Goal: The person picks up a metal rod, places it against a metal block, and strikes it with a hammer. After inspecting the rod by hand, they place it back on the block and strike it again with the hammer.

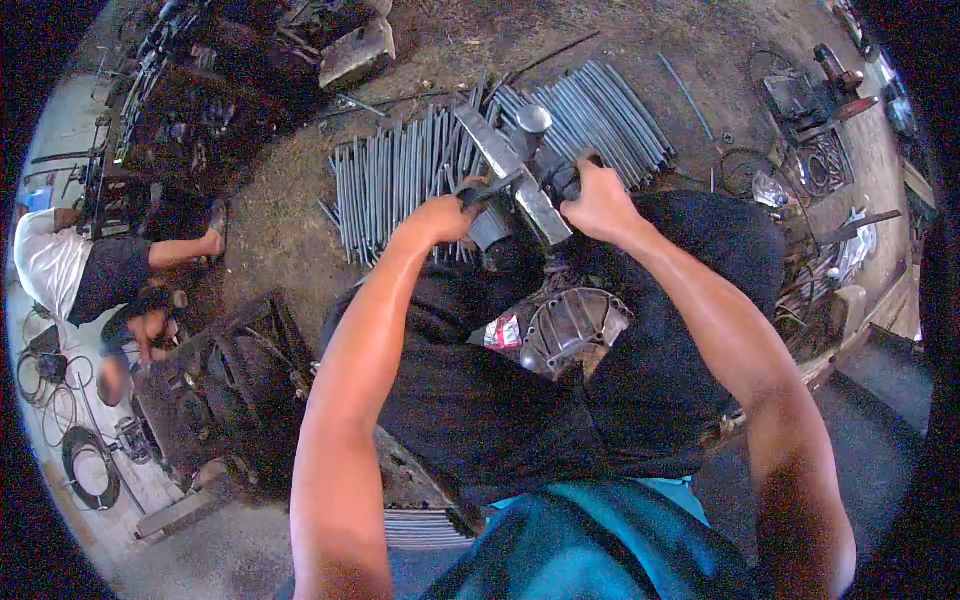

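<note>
Well, red-marked packaging (503, 332) below the left hand (450, 215) looks illegible.

One wide camera supplies the whole view, worn on the person's head and facing forward and steeply down. It looks from above the person's own teal shirt (575, 550), which fills the bottom edge close to the lens, out along both bare forearms to the left hand (450, 217) and right hand (606, 208), at middle range just above centre. Farther off, the ground (470, 35) spans the top. The lens bends the scene inside a round, dark-cornered border, so another person (85, 265), well apart at the left margin, appears lying sideways, and a wooden board (893, 190) curves along the right.
</note>
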{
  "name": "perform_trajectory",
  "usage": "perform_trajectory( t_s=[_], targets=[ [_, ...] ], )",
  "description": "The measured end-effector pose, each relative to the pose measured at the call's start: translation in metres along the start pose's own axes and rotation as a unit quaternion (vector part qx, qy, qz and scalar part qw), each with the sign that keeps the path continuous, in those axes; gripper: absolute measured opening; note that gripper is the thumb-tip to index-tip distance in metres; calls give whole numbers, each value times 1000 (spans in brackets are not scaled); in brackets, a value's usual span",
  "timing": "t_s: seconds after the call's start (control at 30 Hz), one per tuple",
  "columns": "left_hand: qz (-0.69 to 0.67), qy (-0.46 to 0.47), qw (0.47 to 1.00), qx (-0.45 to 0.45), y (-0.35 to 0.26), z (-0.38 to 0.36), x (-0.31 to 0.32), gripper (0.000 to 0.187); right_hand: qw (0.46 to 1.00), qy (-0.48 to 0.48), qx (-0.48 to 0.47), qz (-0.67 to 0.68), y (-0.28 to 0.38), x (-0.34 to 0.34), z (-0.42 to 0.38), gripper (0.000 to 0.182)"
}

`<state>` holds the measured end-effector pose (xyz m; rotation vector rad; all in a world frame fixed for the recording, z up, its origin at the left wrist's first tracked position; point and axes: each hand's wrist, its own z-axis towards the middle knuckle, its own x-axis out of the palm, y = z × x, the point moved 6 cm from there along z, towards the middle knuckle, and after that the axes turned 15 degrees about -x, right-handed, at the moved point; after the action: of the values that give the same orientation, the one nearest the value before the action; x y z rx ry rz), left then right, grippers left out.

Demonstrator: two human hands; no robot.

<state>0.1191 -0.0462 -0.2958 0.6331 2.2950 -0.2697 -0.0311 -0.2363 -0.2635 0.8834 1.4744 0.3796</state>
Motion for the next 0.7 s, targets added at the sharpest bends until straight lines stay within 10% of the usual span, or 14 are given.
perform_trajectory(
  t_s=[0.7],
  targets=[
    [13, -23, 1000, 9, 12, 13, 11, 60, 999, 2, 9, -46, 0, 3, 3, 41]
  ],
)
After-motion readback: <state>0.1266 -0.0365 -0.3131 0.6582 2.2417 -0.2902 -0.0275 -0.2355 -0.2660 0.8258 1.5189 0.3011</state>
